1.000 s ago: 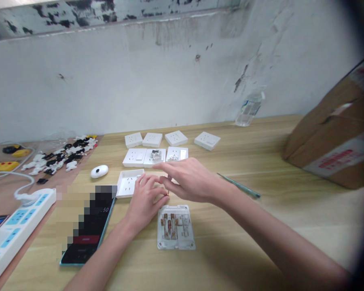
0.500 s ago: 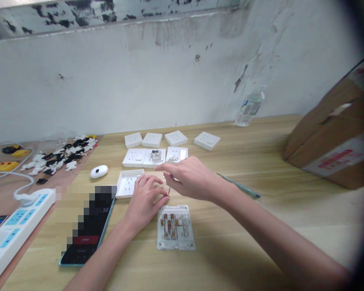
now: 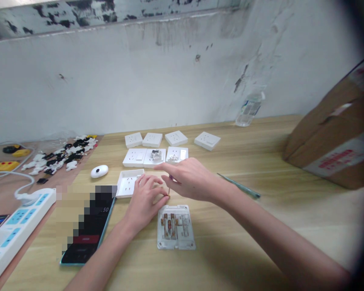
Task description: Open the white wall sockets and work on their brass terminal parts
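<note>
My left hand (image 3: 145,200) rests on the wooden table, fingers curled, pinching a small brass part at its fingertips. My right hand (image 3: 189,178) hovers just above it, fingers bent around a thin tool whose shaft points down at the brass part; its index finger stretches left. Right below both hands lies an opened wall-socket back (image 3: 176,226) with copper contacts showing. A white socket faceplate (image 3: 128,183) lies face down beside my left hand.
Several white socket plates (image 3: 153,140) lie in two rows behind the hands. A phone (image 3: 89,230) and power strip (image 3: 15,228) sit left, small black and white parts (image 3: 63,155) far left. A green-handled tool (image 3: 239,186), cardboard box (image 3: 336,133) and bottle (image 3: 248,109) stand right.
My right hand has drawn slightly back and tilted, so the thin tool now shows beneath it. The left hand has barely moved.
</note>
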Tool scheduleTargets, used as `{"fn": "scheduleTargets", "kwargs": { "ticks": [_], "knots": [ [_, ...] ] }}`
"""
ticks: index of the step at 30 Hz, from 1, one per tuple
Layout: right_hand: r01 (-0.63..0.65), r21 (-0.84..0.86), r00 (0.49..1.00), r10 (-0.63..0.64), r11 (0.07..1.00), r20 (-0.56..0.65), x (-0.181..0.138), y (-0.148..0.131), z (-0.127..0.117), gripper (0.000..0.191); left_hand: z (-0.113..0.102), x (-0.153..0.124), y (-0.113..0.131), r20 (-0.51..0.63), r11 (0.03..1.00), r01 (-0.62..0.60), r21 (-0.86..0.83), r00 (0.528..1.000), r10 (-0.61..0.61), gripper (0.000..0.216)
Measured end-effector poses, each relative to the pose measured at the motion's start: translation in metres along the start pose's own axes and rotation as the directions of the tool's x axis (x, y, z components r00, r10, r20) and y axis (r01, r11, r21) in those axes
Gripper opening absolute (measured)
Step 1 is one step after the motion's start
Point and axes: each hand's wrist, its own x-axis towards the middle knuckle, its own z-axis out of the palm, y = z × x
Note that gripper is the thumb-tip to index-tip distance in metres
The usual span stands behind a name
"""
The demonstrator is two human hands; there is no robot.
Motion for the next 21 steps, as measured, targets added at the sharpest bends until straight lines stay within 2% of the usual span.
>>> {"fn": "scheduleTargets", "kwargs": {
  "ticks": [9, 16, 21],
  "knots": [
    [0.001, -0.01, 0.999, -0.001, 1.0, -0.032, 0.0017, 0.0013, 0.0029, 0.036, -0.0003, 0.0009, 0.0017, -0.004, 1.0, 0.0, -0.001, 1.0, 0.0, 0.006],
    [-0.003, 0.031, 1.0, 0.003, 1.0, 0.024, -0.0006, -0.0012, -0.0015, 0.035, -0.0019, 0.0012, 0.0026, 0.026, 1.0, 0.01, 0.003, 1.0, -0.01, 0.005],
    [-0.021, 0.053, 1.0, 0.021, 0.998, 0.014, 0.0008, 0.0003, 0.0025, 0.033, -0.0018, 0.0012, 0.0019, 0.02, 1.0, 0.016, 0.002, 1.0, -0.016, 0.007]
  ]
}}
